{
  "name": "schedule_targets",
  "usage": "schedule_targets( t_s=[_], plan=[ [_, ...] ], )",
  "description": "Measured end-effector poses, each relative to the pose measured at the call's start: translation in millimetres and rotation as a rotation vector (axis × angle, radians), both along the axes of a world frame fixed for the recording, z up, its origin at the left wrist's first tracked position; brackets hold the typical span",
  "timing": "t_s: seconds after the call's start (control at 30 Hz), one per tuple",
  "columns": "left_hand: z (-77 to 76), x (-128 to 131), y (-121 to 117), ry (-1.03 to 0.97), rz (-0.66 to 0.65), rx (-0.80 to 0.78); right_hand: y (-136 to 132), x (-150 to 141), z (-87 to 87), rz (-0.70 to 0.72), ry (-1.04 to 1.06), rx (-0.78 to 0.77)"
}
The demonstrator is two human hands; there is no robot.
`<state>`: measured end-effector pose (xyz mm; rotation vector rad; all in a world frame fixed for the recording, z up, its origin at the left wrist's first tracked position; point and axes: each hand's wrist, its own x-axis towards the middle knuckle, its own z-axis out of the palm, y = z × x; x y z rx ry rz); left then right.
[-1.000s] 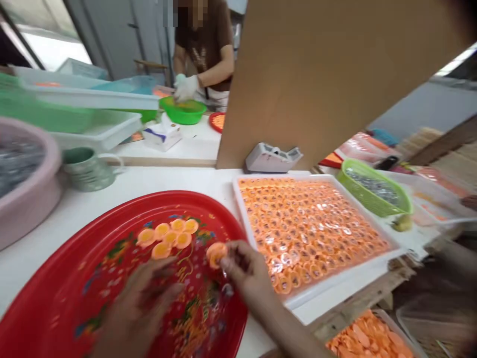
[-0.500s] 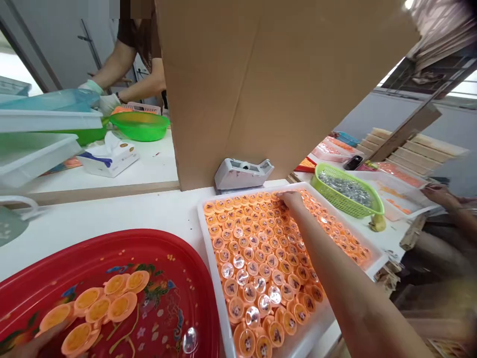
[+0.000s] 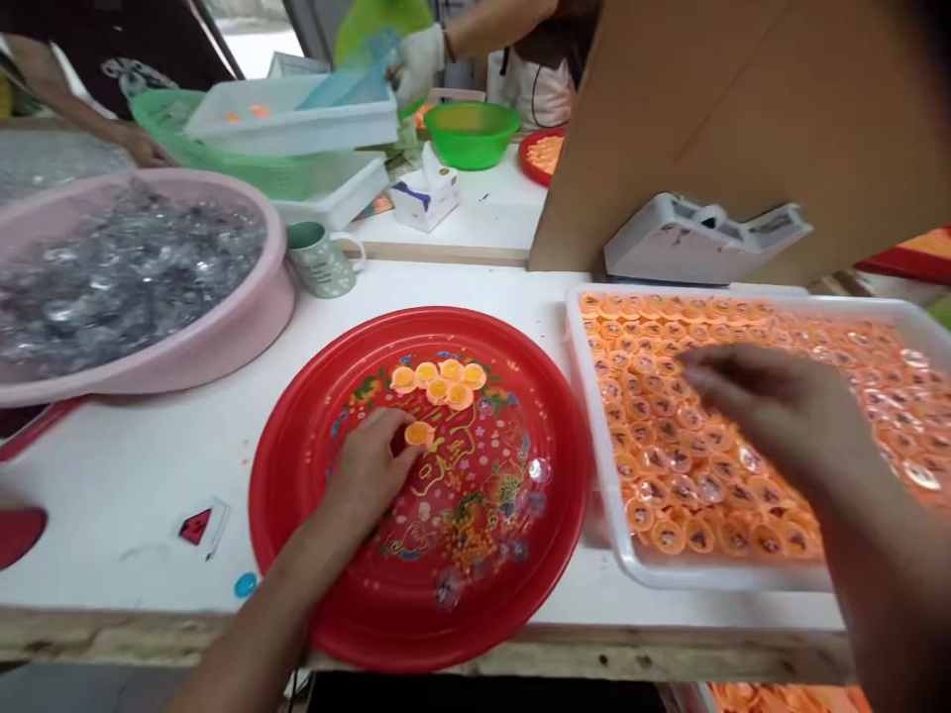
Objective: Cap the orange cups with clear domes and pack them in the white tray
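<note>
My left hand (image 3: 371,467) is over the red tray (image 3: 293,515), its thumb and fingers pinched on a small round orange plastic piece (image 3: 420,434) with a yellowish centre. Just beyond it, several like orange pieces (image 3: 450,381) lie grouped on the tray. A clear disc (image 3: 539,470) rests near the tray's right side. My right hand (image 3: 780,411), blurred, hovers above the white tray (image 3: 620,545), fingers drawn together; whatever they hold cannot be made out. Rows of orange pieces with printed pictures (image 3: 669,460) fill that tray, some shining under clear covers.
A pink basin (image 3: 278,297) of clear plastic bits stands left, beside a green mug (image 3: 321,259). A tape dispenser (image 3: 684,243) sits against a cardboard panel (image 3: 802,119). Across the table, a person's gloved hand (image 3: 420,64) is near stacked white trays (image 3: 297,129).
The view has swung left, bringing in the pink basin. My right hand has come back from the white tray's far part. My left hand now pinches one orange piece apart from the group.
</note>
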<state>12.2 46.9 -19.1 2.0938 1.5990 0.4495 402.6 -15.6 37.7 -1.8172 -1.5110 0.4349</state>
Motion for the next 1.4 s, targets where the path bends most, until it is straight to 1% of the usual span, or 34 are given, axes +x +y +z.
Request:
schedule_targets(
  t_s=[0.03,0.1,0.13,0.2,0.23,0.3,0.37,0.43,0.5,0.57,0.7,0.8,0.9,1.0,1.13,1.2,1.27,1.33,1.4],
  plan=[
    [1.9,-2,-8,0.005,0.008,-0.017,-14,-32,-0.2,0.126,-0.016,-0.046],
    [5.7,-7,-24,-0.014,0.029,-0.037,-38,-96,-4.7,0.467,0.054,-0.099],
    [7.5,-9,-32,-0.038,0.045,-0.039,-47,-125,-9.3,0.578,0.078,-0.126],
    [10.3,-13,-45,-0.098,0.086,-0.043,-59,-173,-21.9,0.688,0.095,-0.161],
    [11.3,-15,-50,-0.128,0.107,-0.052,-63,-190,-28.7,0.717,0.092,-0.176],
    [12.6,-18,-57,-0.189,0.135,-0.082,-69,-215,-40.8,0.761,0.065,-0.218],
    [12.9,-21,-63,-0.244,0.136,-0.122,-72,-230,-48.6,0.782,-0.008,-0.284],
    [12.0,-22,-66,-0.293,0.127,-0.134,-73,-238,-52.0,0.777,-0.117,-0.331],
    [10.0,-24,-69,-0.341,0.116,-0.113,-72,-240,-52.3,0.756,-0.212,-0.342],
    [7.2,-25,-71,-0.379,0.101,-0.09,-71,-238,-51.2,0.726,-0.247,-0.333],
    [1.8,-28,-75,-0.431,0.072,-0.077,-72,-228,-51.5,0.679,-0.218,-0.317],
    [0.1,-28,-76,-0.441,0.055,-0.089,-74,-225,-55.3,0.657,-0.183,-0.245],
    [0.8,-26,-77,-0.436,0.087,-0.146,-74,-225,-59.0,0.617,-0.123,-0.193],
    [2.0,-23,-77,-0.425,0.112,-0.196,-72,-225,-60.9,0.596,-0.134,-0.182],
    [2.1,-19,-77,-0.448,0.068,-0.158,-70,-224,-60.7,0.602,-0.144,-0.195],
    [2.7,-17,-78,-0.502,0.084,-0.228,-70,-223,-59.4,0.601,-0.12,-0.209],
    [4.4,-14,-79,-0.601,0.119,-0.362,-70,-223,-57.9,0.592,-0.075,-0.223],
    [7.2,-12,-79,-0.724,0.154,-0.489,-70,-222,-56.6,0.575,0.02,-0.243],
    [10.5,-11,-79,-0.849,0.173,-0.589,-70,-220,-55.6,0.531,0.167,-0.27]
  ],
)
